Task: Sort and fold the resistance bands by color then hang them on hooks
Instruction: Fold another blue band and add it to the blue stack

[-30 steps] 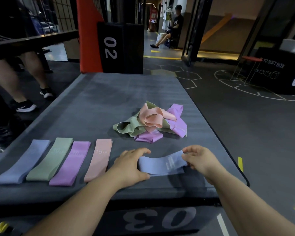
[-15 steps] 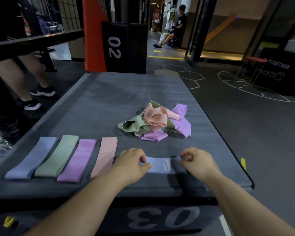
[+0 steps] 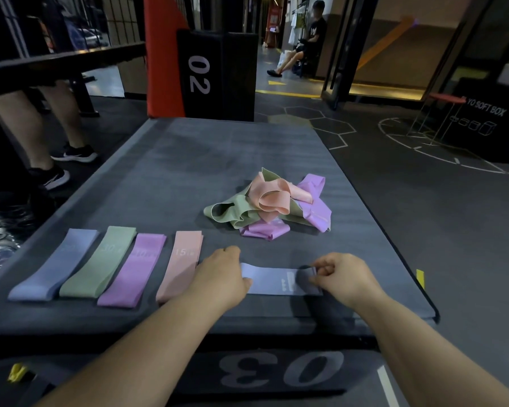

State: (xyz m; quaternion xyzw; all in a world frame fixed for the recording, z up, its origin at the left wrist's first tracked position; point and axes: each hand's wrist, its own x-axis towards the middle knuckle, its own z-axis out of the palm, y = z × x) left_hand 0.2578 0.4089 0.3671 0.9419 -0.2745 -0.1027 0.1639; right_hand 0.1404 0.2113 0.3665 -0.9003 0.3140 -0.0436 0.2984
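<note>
The blue band (image 3: 272,279) lies crosswise along the near edge of the surface (image 3: 188,171). The left grip (image 3: 221,277) presses its left end, and the right grip (image 3: 344,277) pinches its right end, likely to fold leftward.

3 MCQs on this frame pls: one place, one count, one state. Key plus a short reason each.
1. Where is the tangled pile?
A. on the plyo box, beyond the front blue band
B. on the floor
C. on a hook

2. How many flat bands are in the left row?
A. two
B. four
C. six

3. The front blue band is:
A. hanging
B. pinched at one end by the right hand
C. buried in the pile

Key:
1. A, the pile sits mid-box.
2. B, four lie side by side.
3. B, fingers curl on its right end and the left hand covers the other.
</note>
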